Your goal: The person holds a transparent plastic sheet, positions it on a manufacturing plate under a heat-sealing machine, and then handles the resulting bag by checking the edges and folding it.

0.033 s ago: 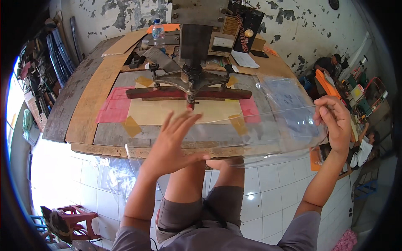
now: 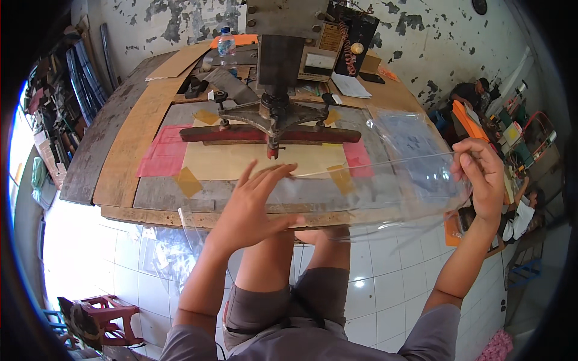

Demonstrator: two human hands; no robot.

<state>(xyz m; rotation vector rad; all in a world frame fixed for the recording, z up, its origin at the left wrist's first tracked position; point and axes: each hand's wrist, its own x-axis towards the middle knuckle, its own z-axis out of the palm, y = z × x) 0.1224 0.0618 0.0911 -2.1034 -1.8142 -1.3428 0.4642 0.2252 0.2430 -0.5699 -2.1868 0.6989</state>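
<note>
A clear plastic sheet [image 2: 385, 192] stretches between my hands over the table's front edge. My right hand [image 2: 481, 174] pinches its upper right corner between thumb and fingers. At the sheet's left end, my left hand [image 2: 253, 207] has its fingers spread and thumb apart; whether the fingertips touch the plastic I cannot tell. Behind it, a press head with a long reddish bar [image 2: 271, 135] hangs over a cream sheet [image 2: 241, 162], which is taped down at its corners. Pink pieces [image 2: 165, 150] show at both ends of the cream sheet.
Folded clear plastic [image 2: 409, 138] lies on the table's right side. A water bottle [image 2: 226, 47] and papers [image 2: 351, 86] stand or lie at the back. More clear plastic [image 2: 168, 253] hangs off the front left edge. A red stool [image 2: 114, 319] stands lower left; other people sit far right.
My left hand has shifted very slightly, its fingertips tilting a little to the right. My right hand keeps its pinch on the plastic sheet in the same place.
</note>
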